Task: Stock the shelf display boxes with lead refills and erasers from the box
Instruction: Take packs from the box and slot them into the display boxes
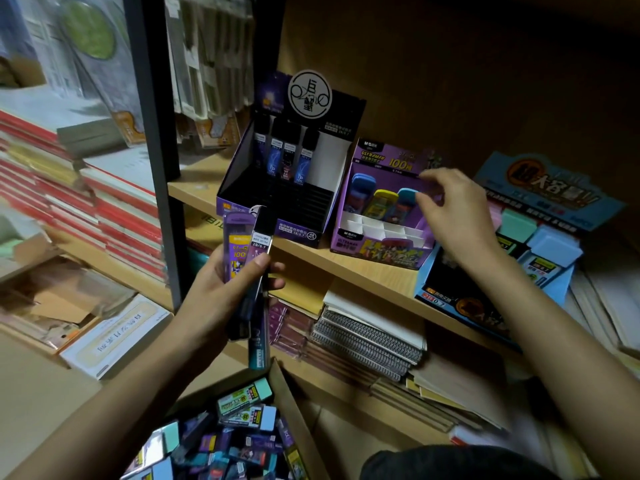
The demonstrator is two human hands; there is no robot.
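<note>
**A:** How far along is the stocking?

**B:** Early, I'd say. The dark navy cardboard display box has only four black-capped lead refill tubes in its back row, and the stepped slots in front are bare. The purple cardboard display box beside it holds three bright-capped refill cases at the back. Its white divider cells are unfilled.

**A:** And the hands?

**B:** The left hand grips a bundle of slim purple and black refill cases in front of the shelf edge, thumb clamped across them. The right hand is at the purple box, fingers loosely curled by the blue-capped case. I cannot tell if it pinches it.

**A:** Much left?

**B:** Plenty: the brown cardboard box below is still heaped with mixed refills and erasers.
</note>
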